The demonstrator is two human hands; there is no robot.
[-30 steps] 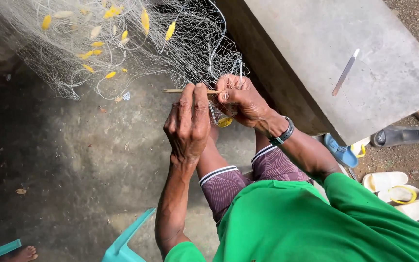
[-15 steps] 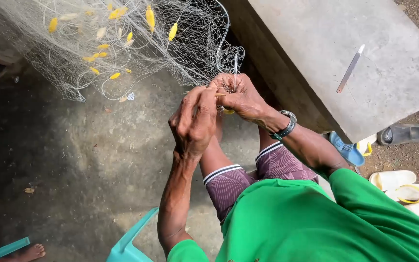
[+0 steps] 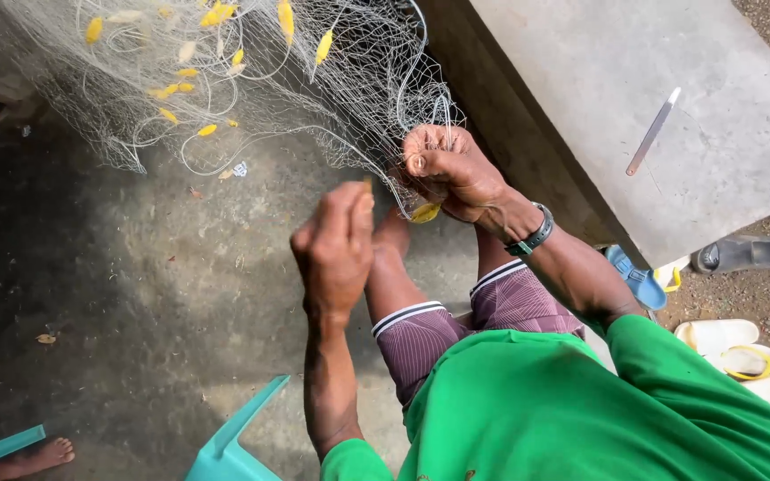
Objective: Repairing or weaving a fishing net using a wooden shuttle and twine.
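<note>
A pale fishing net (image 3: 251, 80) with several yellow floats hangs spread across the top of the head view. My right hand (image 3: 447, 169), with a dark watch on its wrist, is clenched on a bunched edge of the net, and a yellow float (image 3: 425, 212) hangs just under it. My left hand (image 3: 333, 249) is closed in a fist lower and to the left, apart from the net. The tan tip of a thin wooden needle (image 3: 367, 184) shows above its fingers. Any line between the two hands is too fine to see.
A grey concrete slab (image 3: 724, 178) at the right bears a thin metal blade (image 3: 652, 132). Sandals (image 3: 733, 343) and a blue slipper (image 3: 634, 278) lie on the ground beside it. A teal plastic chair (image 3: 233, 436) stands below my left arm. Another person's bare foot (image 3: 42, 456) shows at bottom left.
My left hand has pulled away from my right hand, down and to the left, taking the needle with it. My right hand stays clenched on the net.
</note>
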